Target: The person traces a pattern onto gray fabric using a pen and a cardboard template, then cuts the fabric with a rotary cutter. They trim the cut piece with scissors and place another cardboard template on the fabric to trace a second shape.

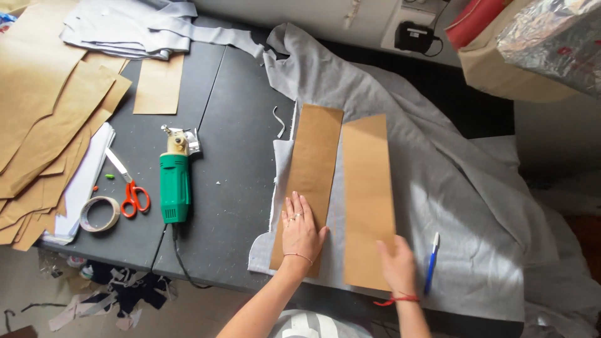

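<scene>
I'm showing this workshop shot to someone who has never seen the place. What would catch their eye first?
Probably the two brown paper strips lying side by side on the grey fabric, the left strip pressed flat by the left hand and the right strip touched at its near end by the right hand. Next, the green electric cutter on the dark table, with red-handled scissors to its left.

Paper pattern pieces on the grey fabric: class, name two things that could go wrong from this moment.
1. The left pattern piece is pinned only at its near end by the left hand; its far end lies free and might slide or skew.
2. The grey fabric is rumpled and hangs over the table's edge, so its weight might drag the layout; the blue pen lying loose near the right hand could roll off.
</scene>
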